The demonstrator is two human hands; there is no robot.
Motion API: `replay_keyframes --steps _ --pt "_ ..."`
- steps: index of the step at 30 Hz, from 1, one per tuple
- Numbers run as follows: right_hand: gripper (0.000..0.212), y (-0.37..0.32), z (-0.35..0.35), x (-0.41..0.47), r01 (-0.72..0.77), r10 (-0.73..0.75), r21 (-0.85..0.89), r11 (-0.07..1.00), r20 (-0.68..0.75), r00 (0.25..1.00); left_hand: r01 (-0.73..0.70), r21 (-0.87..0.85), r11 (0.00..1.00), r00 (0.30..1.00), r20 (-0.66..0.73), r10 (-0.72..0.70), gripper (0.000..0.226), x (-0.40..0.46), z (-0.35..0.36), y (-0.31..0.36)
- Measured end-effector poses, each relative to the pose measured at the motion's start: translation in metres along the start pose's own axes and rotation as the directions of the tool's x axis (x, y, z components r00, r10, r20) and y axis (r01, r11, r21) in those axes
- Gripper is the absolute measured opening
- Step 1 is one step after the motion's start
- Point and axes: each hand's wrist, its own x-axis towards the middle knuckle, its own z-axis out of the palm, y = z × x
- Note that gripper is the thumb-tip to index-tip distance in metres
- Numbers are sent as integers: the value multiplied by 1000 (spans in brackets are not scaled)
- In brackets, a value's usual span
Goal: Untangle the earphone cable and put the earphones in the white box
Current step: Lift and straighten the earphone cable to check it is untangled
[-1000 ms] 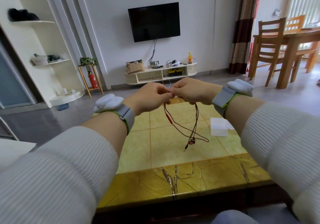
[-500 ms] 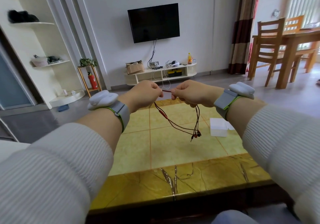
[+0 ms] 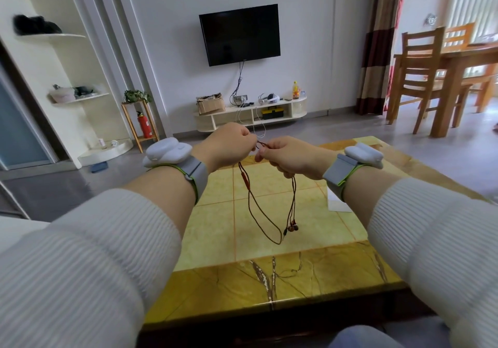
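Note:
A dark red earphone cable [image 3: 252,202] hangs in loops above the yellow tiled table [image 3: 215,240]. My left hand [image 3: 229,145] pinches the cable at its top. My right hand [image 3: 289,156] pinches it close beside, with strands running down through the curled fingers. Both hands are held up over the table's far part. The two earbuds [image 3: 293,226] dangle together at the bottom right of the loop, next to the plug. The white box [image 3: 338,203] stands on the table to the right, mostly hidden behind my right forearm.
Beyond the table lies grey floor, with a low TV shelf [image 3: 250,113] and a wall TV [image 3: 239,33] at the far wall. A wooden dining table and chairs [image 3: 425,78] stand at the right. White shelves [image 3: 67,97] and a fire extinguisher [image 3: 144,125] are at the left.
Both hands stayed raised, pinching the cable near each other. The hanging loops have lengthened and the earbuds now dangle lower. The view has shifted so my right forearm covers most of the white box.

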Motion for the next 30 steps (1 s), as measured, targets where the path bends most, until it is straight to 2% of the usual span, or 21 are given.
replay_keyframes --steps 5,7,15,19,23,25,30 --pt "36 11 -3 -1 -30 29 -25 999 -30 999 -49 188 981 996 88 33 29 -3 -1 -13" --pt "35 11 -4 0 -28 26 -27 999 -53 998 -61 207 976 993 115 38 28 -4 3 -16" --pt "26 10 8 2 -61 61 11 998 -29 998 -6 -59 998 1000 9 7 29 -1 10 -8" --pt "29 12 17 3 -47 51 185 982 -13 999 33 -183 983 999 -3 -35 36 3 12 -2" --pt "36 11 18 0 -58 45 340 938 46 998 40 -204 978 998 -45 -50 21 6 15 -2" --pt "38 13 19 -1 -49 25 334 941 75 997 44 -216 975 997 -57 -58 18 7 15 -3" --pt "34 16 21 0 -19 0 187 982 101 995 90 -220 971 994 -37 -101 24 7 15 -8"
